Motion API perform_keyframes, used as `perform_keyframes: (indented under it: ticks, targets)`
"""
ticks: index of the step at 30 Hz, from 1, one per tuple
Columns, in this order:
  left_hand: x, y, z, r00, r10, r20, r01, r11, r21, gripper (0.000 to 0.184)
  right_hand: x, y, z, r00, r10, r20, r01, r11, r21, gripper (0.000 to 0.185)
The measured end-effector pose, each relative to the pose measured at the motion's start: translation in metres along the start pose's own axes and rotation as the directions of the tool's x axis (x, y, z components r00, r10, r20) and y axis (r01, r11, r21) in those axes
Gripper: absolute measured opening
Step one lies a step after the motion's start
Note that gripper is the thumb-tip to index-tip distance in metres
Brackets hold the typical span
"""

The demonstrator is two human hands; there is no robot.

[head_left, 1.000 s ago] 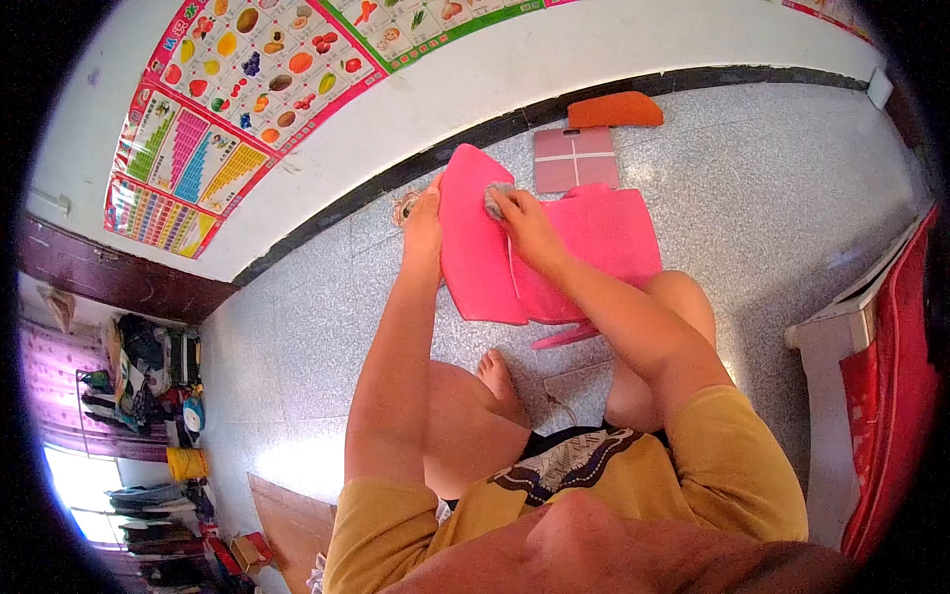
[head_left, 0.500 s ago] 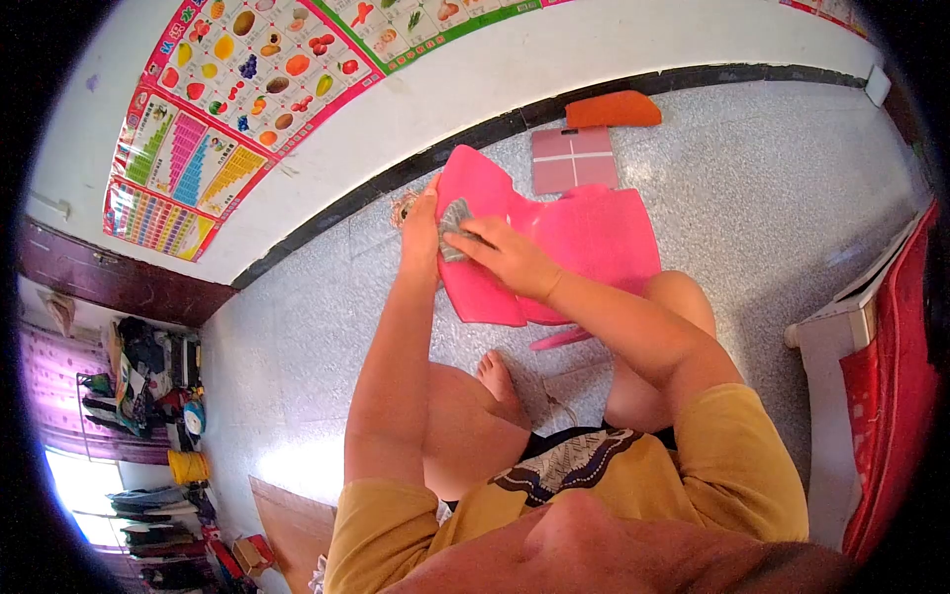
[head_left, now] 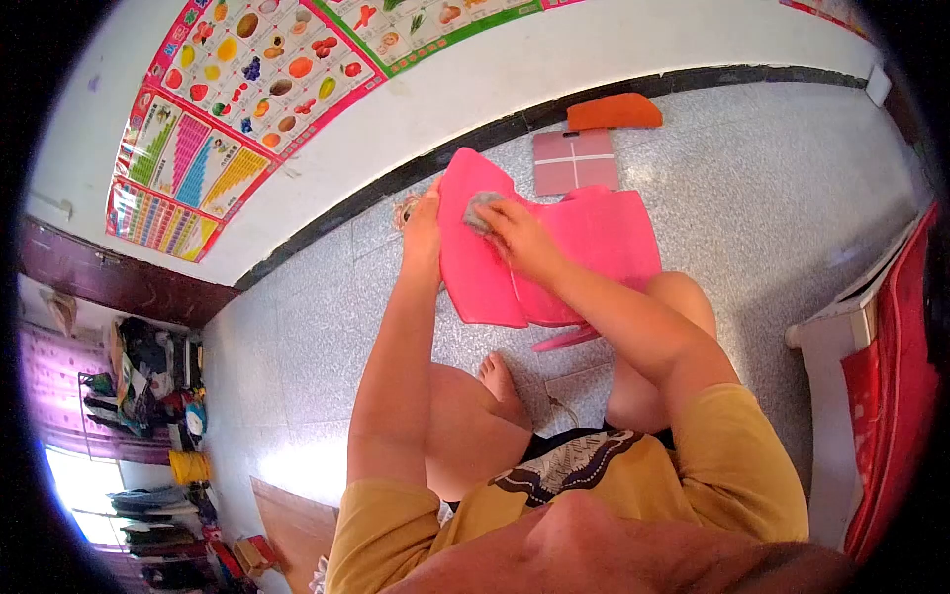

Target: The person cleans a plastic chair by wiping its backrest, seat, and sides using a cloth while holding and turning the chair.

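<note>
Your left hand (head_left: pixel 426 224) grips the far-left edge of the pink chair (head_left: pixel 598 243), thumb along the rim, with its other fingers mostly hidden. Your right hand (head_left: pixel 522 236) is closed on a grey cloth (head_left: pixel 482 212), fingers bent over it, and it holds the cloth against the face of the chair's narrower panel, just right of your left hand. The chair sits in front of you, turned so that its broader panel spreads out to the right of your right hand, partly beneath your right forearm. A pink strip of it shows low down, below that panel and near your right leg.

Just beyond your right hand, the scale (head_left: pixel 575 163) lies on the floor (head_left: pixel 742 178), with a white cross over its pink top. Past the scale, near the dark skirting, is an orange piece (head_left: pixel 615 111). A small object (head_left: pixel 404 211) pokes out to the left of your left hand; too little of it shows to tell what it is. Farther ahead and left of both hands, colourful charts (head_left: pixel 237 89) cover part of the wall (head_left: pixel 426 109). Your bare left foot (head_left: pixel 501 382) rests nearer you than either hand.
</note>
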State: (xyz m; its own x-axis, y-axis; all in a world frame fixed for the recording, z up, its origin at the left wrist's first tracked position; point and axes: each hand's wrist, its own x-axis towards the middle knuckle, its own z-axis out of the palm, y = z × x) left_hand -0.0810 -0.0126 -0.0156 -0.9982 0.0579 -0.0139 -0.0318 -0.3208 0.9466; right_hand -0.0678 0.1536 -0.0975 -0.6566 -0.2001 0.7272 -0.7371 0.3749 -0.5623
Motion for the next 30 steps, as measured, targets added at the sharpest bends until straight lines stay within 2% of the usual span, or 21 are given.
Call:
perform_keyframes:
  ticks: [3,6,9,12,15,18,21,24,27,30]
  targets:
    - [-0.005,0.006,0.003,1.000,-0.013,-0.005,0.013,0.999,0.036,0.047,0.005,-0.030,-0.014,0.967,-0.245,0.075,0.241,0.969,0.057,0.055]
    - [-0.010,0.015,0.009,0.998,-0.027,-0.055,0.035,0.989,0.141,0.048,0.008,-0.041,-0.021,0.934,-0.350,0.073,0.342,0.934,0.103,0.054]
    - [-0.008,0.011,0.008,0.999,-0.021,-0.029,0.024,0.995,0.092,0.048,0.006,-0.026,-0.013,0.960,-0.271,0.076,0.267,0.962,0.062,0.054]
    - [0.006,-0.006,-0.010,1.000,0.007,0.008,-0.007,1.000,0.018,0.048,0.004,-0.006,0.003,0.997,-0.072,0.011,0.071,0.995,0.070,0.053]
    - [0.001,0.000,-0.002,0.999,0.008,-0.035,-0.005,0.997,0.072,0.048,0.003,0.009,0.011,0.991,0.099,-0.094,-0.084,0.985,0.150,0.053]
    - [-0.001,0.004,0.004,1.000,-0.028,0.010,0.029,0.995,-0.092,0.047,0.004,0.008,0.004,0.996,0.075,-0.046,-0.072,0.995,0.064,0.053]
    - [-0.014,0.015,0.017,0.990,-0.128,-0.055,0.118,0.982,-0.148,0.047,0.001,-0.010,-0.006,0.984,-0.162,0.073,0.159,0.986,0.043,0.050]
    - [-0.010,0.011,0.006,0.991,-0.132,0.034,0.136,0.971,-0.196,0.048,0.005,-0.046,-0.028,0.924,-0.362,0.126,0.339,0.925,0.173,0.046]
    - [0.000,0.005,-0.009,0.996,-0.080,0.047,0.081,0.997,-0.021,0.046,0.007,-0.060,-0.033,0.894,-0.430,0.129,0.389,0.886,0.254,0.045]
    - [0.000,0.002,-0.011,0.982,-0.182,0.046,0.187,0.944,-0.270,0.045,0.013,-0.048,-0.027,0.906,-0.378,0.189,0.359,0.925,0.125,0.045]
